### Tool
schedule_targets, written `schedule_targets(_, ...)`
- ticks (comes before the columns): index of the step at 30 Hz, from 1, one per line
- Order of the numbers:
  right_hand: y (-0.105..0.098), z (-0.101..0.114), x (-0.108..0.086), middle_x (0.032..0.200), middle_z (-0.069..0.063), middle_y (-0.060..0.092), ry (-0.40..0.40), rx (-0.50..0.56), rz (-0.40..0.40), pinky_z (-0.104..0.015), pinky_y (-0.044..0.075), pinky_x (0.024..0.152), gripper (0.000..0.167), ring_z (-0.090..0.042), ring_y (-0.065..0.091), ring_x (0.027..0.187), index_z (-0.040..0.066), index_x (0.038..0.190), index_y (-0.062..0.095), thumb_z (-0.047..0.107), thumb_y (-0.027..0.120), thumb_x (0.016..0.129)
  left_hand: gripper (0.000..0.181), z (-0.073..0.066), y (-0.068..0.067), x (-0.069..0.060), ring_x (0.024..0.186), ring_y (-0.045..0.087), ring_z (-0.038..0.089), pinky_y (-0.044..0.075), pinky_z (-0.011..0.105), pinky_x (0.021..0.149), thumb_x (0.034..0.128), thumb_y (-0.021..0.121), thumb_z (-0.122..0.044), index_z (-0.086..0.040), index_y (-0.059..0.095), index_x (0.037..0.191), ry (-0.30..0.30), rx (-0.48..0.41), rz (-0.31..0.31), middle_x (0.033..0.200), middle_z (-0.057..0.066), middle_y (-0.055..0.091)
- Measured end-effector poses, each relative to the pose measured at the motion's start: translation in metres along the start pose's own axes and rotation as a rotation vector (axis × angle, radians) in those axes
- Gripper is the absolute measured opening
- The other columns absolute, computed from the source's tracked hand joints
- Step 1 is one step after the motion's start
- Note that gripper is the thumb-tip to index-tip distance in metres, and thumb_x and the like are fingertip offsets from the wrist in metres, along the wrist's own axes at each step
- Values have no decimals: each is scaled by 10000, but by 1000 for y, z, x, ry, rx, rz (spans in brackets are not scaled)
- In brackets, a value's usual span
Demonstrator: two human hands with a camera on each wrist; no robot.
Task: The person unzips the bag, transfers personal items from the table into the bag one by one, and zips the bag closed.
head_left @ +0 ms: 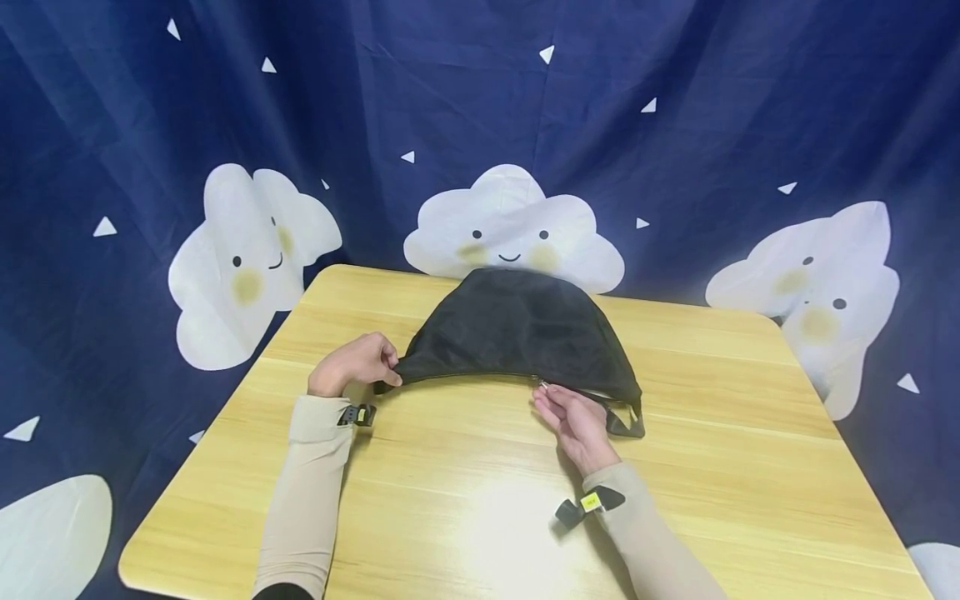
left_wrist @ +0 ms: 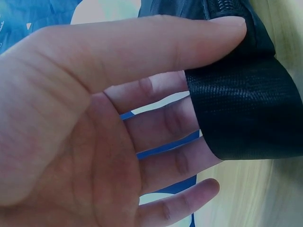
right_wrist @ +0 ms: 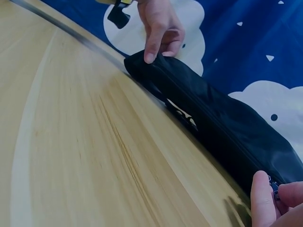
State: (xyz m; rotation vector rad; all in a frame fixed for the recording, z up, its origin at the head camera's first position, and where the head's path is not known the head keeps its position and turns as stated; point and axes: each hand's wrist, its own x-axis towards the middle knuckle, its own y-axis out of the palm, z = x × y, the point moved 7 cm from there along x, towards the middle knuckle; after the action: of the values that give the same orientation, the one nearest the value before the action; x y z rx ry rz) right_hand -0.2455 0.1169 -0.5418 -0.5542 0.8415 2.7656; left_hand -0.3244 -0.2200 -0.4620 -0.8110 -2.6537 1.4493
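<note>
A black crescent-shaped bag (head_left: 517, 325) lies on the table, its zipped edge toward me. My left hand (head_left: 360, 364) pinches its left corner; in the left wrist view the thumb lies over the end of the zip (left_wrist: 225, 5), beside a wide black strap (left_wrist: 246, 109). Near the middle-right of that edge, my right hand (head_left: 577, 417) pinches the small metal zipper pull (right_wrist: 274, 187) between thumb and finger. To the right of the pull, the zip looks parted, with a pale strip showing. The bag's inside is hidden.
The light wooden table (head_left: 465, 467) has rounded corners. Behind it hangs a dark blue curtain (head_left: 480, 100) with white clouds and triangles. A black strap end (head_left: 626, 423) lies at the bag's right corner. Each wrist wears a black band.
</note>
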Motion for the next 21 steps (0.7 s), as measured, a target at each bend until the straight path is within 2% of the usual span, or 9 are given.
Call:
schedule_targets(6, -4, 2, 0, 931, -115, 784, 0, 1, -6, -296, 614, 870, 139, -158, 772, 875, -33, 1067, 667, -63, 552, 997, 271, 1, -2, 0, 586, 365, 105, 371, 276, 643, 801, 830, -101, -121, 592, 673, 4, 10, -10, 606, -75, 422)
schedule_targets(12, -7, 3, -1, 869, -76, 783, 4, -7, -6, -268, 613, 847, 136, -143, 772, 855, -10, 1032, 679, -60, 557, 997, 283, 1, -1, -1, 581, 354, 108, 366, 281, 645, 805, 828, -102, -121, 580, 669, 2, 5, -4, 597, -72, 394)
schedule_targets(21, -12, 6, -5, 836, -34, 786, 15, -19, -12, -221, 606, 811, 213, -106, 767, 817, 66, 913, 719, -51, 563, 999, 264, 0, -1, -3, 599, 367, 113, 371, 279, 648, 808, 828, -104, -114, 597, 681, -16, 4, -7, 619, -69, 435)
